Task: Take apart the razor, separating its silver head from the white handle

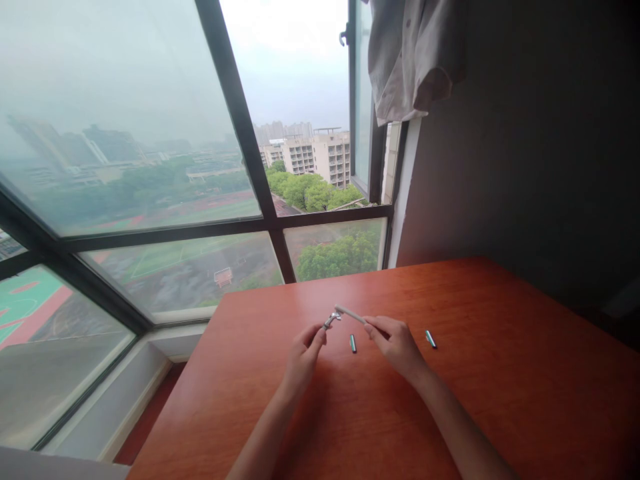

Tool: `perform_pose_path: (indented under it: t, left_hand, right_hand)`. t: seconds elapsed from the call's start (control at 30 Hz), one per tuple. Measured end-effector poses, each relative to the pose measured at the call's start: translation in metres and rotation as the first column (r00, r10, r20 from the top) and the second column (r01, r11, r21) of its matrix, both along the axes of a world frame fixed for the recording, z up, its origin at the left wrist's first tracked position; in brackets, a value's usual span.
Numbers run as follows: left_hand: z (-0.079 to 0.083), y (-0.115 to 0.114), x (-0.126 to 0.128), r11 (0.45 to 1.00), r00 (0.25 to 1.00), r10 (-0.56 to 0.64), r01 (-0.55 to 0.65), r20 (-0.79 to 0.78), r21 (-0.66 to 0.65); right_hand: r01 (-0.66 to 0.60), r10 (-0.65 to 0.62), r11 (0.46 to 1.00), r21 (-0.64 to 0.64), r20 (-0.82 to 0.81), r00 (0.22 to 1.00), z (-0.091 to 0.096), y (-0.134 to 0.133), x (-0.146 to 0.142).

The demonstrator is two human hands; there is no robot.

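My left hand (306,352) is closed around the handle of a silver razor (329,323), whose metal head end points up and to the right. Pinched in my right hand (395,343) is a slim, pale grey stick that looks like a toothbrush (353,315). Its far tip meets the razor's head end, or lies just in front of it. Between my hands, a small green-and-black razor cartridge (353,343) lies on the table. A second such cartridge (431,339) rests to the right of my right hand.
The reddish-brown wooden table (500,373) reaches to the window wall. Beyond it stand dark window frames (165,235), with one pane (361,100) swung open. A light grey garment (413,60) hangs at the upper right, beside a dark wall (525,147).
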State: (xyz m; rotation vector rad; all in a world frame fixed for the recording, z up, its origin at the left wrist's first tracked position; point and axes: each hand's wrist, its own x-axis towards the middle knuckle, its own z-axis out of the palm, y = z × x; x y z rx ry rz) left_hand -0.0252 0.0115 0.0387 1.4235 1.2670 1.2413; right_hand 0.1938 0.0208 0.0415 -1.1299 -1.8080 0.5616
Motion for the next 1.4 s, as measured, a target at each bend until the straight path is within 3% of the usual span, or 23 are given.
perform_pose_path:
  t: [0.2, 0.47, 0.67, 1.4]
  left_hand:
    - [0.005, 0.0015, -0.0072, 0.998, 0.995, 0.045, -0.04, -0.084, 0.058]
    - [0.0102, -0.0037, -0.0045, 0.996, 0.992, -0.033, 0.043, -0.118, 0.079]
    - [0.0093, -0.0026, -0.0072, 0.99, 0.985, -0.003, 0.028, -0.171, 0.14]
    - [0.0066, -0.0026, -0.0068, 0.992, 0.989, -0.002, 0.02, -0.145, 0.123]
  right_hand:
    - [-0.079, 0.077, 0.997, 0.025, 0.043, 0.996, 0.0038, -0.0023, 0.0027]
    - [-0.039, 0.039, 0.999, 0.018, 0.031, 0.999, 0.0026, -0.0002, 0.005]
    - [-0.033, 0.032, 0.999, 0.011, 0.045, 0.998, 0.0024, -0.0006, 0.0062]
    - [-0.033, 0.032, 0.999, 0.024, 0.034, 0.999, 0.0016, -0.0006, 0.005]
